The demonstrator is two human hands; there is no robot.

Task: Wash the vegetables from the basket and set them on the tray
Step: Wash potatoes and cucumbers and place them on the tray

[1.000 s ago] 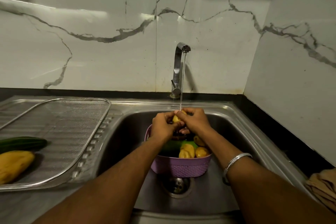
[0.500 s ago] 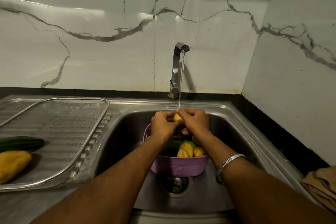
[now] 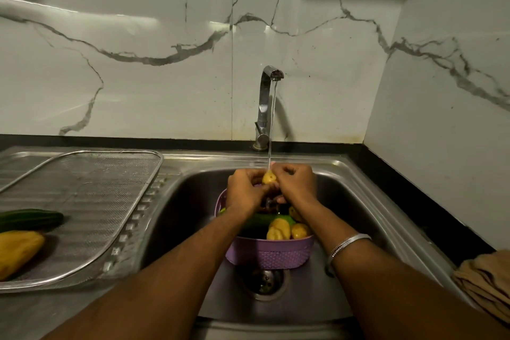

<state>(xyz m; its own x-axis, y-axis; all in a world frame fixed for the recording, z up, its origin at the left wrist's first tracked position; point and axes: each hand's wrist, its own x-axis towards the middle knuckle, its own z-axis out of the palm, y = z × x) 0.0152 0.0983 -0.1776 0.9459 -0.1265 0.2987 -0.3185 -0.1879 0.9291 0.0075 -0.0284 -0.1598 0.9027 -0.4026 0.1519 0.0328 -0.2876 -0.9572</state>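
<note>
little has shifted since the frames before: your hands have kept their place under the tap, with the potato turned only slightly between them. your left hand (image 3: 245, 192) and right hand (image 3: 296, 183) meet above the basket (image 3: 269, 255), both with fingers curled round the small yellow potato (image 3: 269, 177), knuckles up, forearms reaching in from the near edge, a bangle (image 3: 343, 246) on your right wrist. water falls from the tap (image 3: 266, 102) in a thin stream onto the potato. the purple basket sits in the sink (image 3: 358, 201) just behind the drain and holds more potatoes (image 3: 287, 230) and something green. on the mesh tray (image 3: 96, 201) at your left lie a cucumber (image 3: 29, 219) and a yellow vegetable (image 3: 16, 251), close together. no writing can be read anywhere.
</note>
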